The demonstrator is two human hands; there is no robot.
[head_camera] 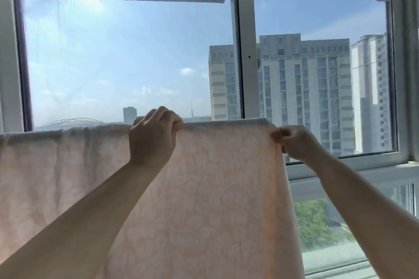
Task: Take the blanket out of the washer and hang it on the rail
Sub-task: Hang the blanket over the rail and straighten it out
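Blanket (204, 188): pink, pale pattern, draped before window (136, 63). Left hand (154, 136) curled over top fold. Right hand (297, 142) pinching right edge. No legible writing.

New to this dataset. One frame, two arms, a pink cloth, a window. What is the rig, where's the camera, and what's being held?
There is no robot here: a person works with bare hands, and the single picture comes from a wide-angle camera worn on the head, so the arms reach in from the bottom of the frame.

The pale pink patterned cloth is the blanket. It hangs down from a straight top fold, as if draped over a rail; the rail itself is covered, so I cannot see it.

The left hand is closed over the top fold. The right hand pinches the blanket's right edge just below the top corner between its fingers.

Behind is a window looking out on sky and apartment blocks. No table or washer is in view.
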